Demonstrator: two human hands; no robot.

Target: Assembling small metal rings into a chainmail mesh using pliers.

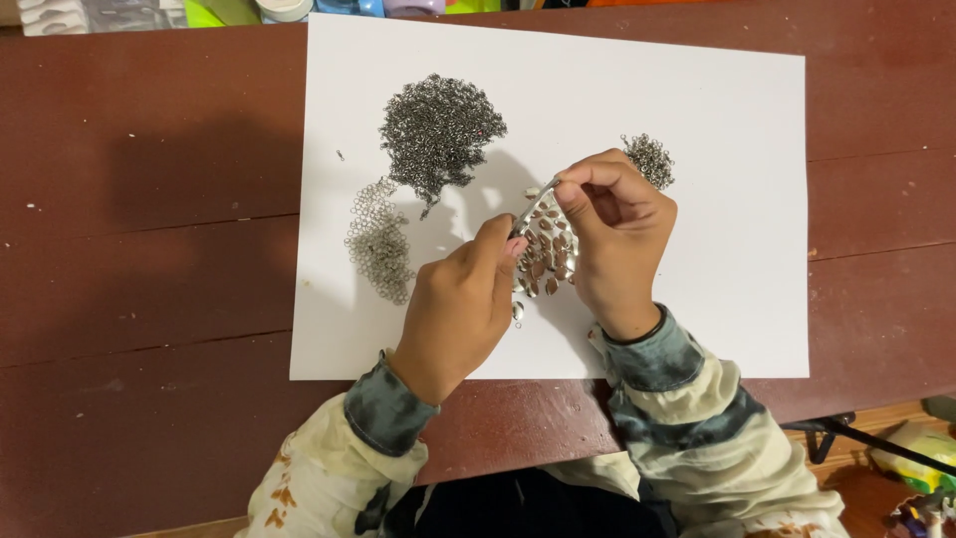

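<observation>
Patterned sleeves [687,399] are seen at the near edge of the dark red tabletop [149,249], on which a white paper sheet [717,199] is spread. Above its middle, a mesh of shiny metal scales [548,254] is pinched between both hands: the left hand [458,304] is clenched on its lower edge, the right hand [612,234] on its top. Ring piles [438,134] lie beyond and left; bare paper is left at right.
</observation>
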